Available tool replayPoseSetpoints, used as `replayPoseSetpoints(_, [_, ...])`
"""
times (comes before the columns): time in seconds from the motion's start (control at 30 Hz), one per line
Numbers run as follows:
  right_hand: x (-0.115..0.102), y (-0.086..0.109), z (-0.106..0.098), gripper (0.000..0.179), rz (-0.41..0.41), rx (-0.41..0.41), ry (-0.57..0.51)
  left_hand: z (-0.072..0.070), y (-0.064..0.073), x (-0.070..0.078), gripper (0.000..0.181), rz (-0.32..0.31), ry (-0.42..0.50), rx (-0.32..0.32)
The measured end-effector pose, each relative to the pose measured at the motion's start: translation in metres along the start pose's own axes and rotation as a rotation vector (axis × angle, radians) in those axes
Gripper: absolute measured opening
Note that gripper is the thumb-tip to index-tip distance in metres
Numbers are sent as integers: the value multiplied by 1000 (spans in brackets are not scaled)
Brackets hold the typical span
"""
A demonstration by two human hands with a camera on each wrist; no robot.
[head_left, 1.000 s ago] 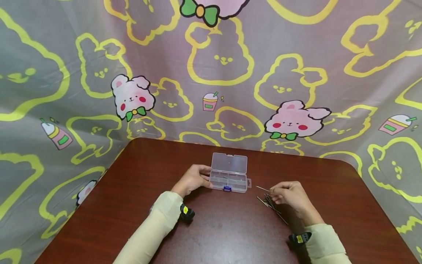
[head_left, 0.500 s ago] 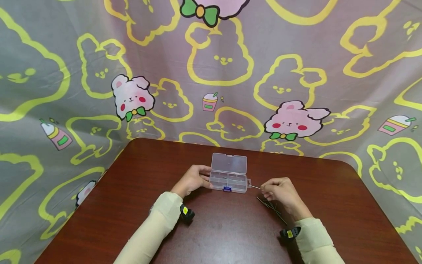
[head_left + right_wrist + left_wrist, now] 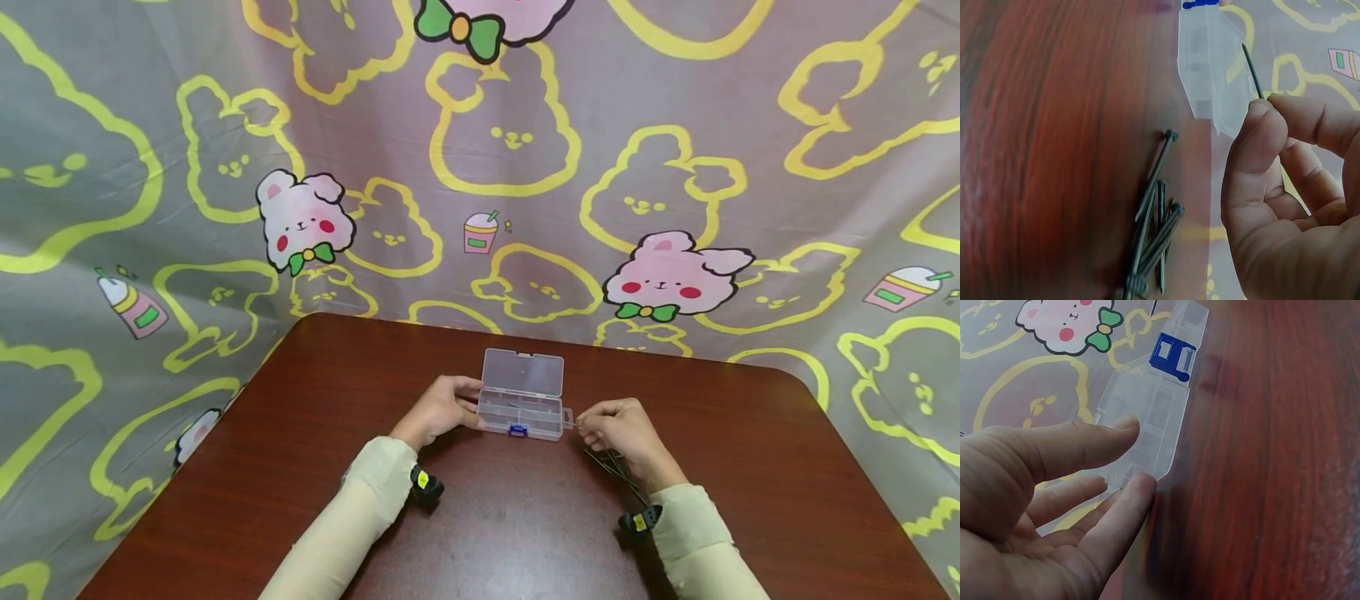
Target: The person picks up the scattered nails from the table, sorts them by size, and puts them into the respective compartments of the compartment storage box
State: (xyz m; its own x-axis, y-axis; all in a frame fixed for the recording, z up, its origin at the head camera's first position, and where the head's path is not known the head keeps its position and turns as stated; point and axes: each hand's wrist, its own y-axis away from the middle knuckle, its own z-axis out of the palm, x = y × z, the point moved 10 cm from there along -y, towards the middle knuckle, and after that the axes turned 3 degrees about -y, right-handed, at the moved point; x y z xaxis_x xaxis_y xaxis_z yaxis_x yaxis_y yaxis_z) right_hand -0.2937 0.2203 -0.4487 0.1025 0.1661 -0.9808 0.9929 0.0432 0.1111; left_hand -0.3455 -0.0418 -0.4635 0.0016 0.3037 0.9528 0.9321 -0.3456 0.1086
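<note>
The clear plastic compartment box [image 3: 501, 425] stands with its lid [image 3: 522, 372] raised and a blue latch [image 3: 518, 431] at the front. At its left end, my left hand [image 3: 438, 412] holds it between thumb and fingers. My right hand [image 3: 618, 429] pinches a nail [image 3: 1252, 70] between thumb and index finger, point outward. In the head view that nail reaches the hang tab on the box's right side. Below the right hand lies a pile of loose dark nails [image 3: 1161, 156], partly hidden by the hand. A thin sliver [image 3: 516, 406] shows inside the box.
The dark red wooden table [image 3: 495, 517] extends around the box and ends at a patterned cloth [image 3: 517, 283] hung behind and at both sides. Each wrist wears a black strap with a camera.
My right hand has moved left with the nail, from above the pile to the box's right end. My left hand has stayed at the left end of the box.
</note>
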Motion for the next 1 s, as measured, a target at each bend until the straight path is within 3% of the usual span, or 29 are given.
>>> replayPoseSetpoints(0.63, [0, -9, 20, 11, 3, 19, 70, 0, -1, -5, 70, 0, 23, 9])
replayPoseSetpoints(1.0, [-8, -14, 26, 5, -24, 93, 270, 0, 1, -2, 70, 7, 7, 11])
